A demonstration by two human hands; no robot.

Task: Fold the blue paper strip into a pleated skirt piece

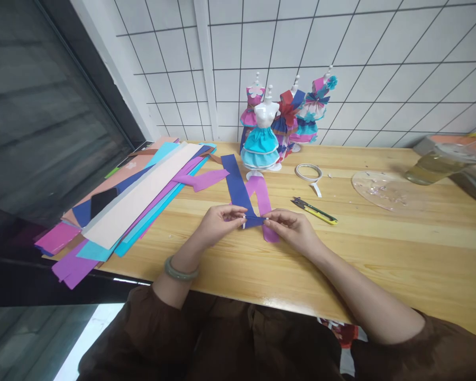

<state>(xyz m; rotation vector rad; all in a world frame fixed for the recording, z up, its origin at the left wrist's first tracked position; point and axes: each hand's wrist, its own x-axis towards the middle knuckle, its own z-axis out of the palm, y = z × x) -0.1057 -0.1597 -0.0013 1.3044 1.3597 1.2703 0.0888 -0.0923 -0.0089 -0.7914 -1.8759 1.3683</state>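
Observation:
Both my hands pinch the near end of a dark blue paper strip, which looks folded there. My left hand is closed on its left edge, where a small white bit shows. Fingers of my right hand are closed on the right edge of the same end. The strip's far end stretches away over the table. Under it lies a purple paper strip. Just beyond stands a small white dress form in a tiered turquoise skirt.
Coloured paper sheets are piled at left, with a dark phone-like object on them. To the right lie yellow-and-black thread snips, a tape roll and a clear plate. A drink cup and several dressed forms stand farther back.

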